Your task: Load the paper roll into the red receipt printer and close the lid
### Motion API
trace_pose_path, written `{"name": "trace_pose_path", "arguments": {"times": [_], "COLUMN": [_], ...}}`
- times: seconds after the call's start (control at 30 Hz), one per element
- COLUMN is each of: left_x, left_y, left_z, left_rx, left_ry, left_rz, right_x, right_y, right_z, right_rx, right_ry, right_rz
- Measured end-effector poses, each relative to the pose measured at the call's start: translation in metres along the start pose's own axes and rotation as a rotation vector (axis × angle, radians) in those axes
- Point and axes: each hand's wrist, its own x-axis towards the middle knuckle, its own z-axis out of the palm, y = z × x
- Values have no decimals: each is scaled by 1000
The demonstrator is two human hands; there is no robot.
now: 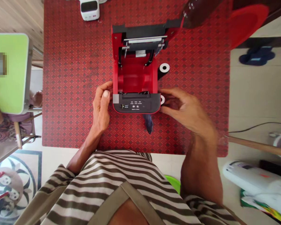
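Observation:
A red and black receipt printer (137, 104) stands on the table with its lid (142, 32) raised and its red paper bay bare inside. My left hand (101, 107) lies against the printer's left side, its fingers bent around the edge and the thumb uppermost. At the right side, my right hand (186, 107) has thumb and fingers around a paper roll (162, 99), mostly hidden by the printer and the fingers. Just behind it, a second paper roll (164, 68) with a white end and dark side stands beside the printer.
The table (72, 62) has a red patterned cover. A small white device (90, 11) is at its far left, a dark bottle (199, 12) at the far right. A dark blue tapered object (148, 123) pokes out below the printer. Left stands a green-topped table (11, 84).

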Motion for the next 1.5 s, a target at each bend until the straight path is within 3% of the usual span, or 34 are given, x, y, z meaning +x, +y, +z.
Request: {"name": "trace_pose_path", "arguments": {"times": [0.17,0.3,0.47,0.53,0.63,0.73,0.9,1.13,1.37,1.5], "left_x": [-1,-6,-11,-12,-15,-19,-21,-13,1,6], "left_y": [-11,-13,16,33,53,60,62,63,61,58], "left_z": [-5,-6,3,7,13,13,5,4,1,-5], "left_rx": [78,222,451,561,629,673,724,725,817,858], "left_ry": [-18,-1,103,81,-3,-64,-117,-94,-102,-141], "left_rz": [33,128,401,529,596,596,579,546,460,400], "right_x": [4,-12,-25,-13,16,40,53,60,70,76], "right_y": [-13,-41,-107,-124,-131,-132,-135,-131,-183,-192], "right_z": [10,-16,-45,-41,-22,-1,14,25,43,54], "right_rx": [-30,-43,-268,-388,-527,-605,-668,-721,-978,-1048], "right_ry": [-8,70,171,123,25,-31,-85,-114,-306,-293], "right_rz": [28,42,-108,-177,-351,-406,-250,-333,-45,18]}}
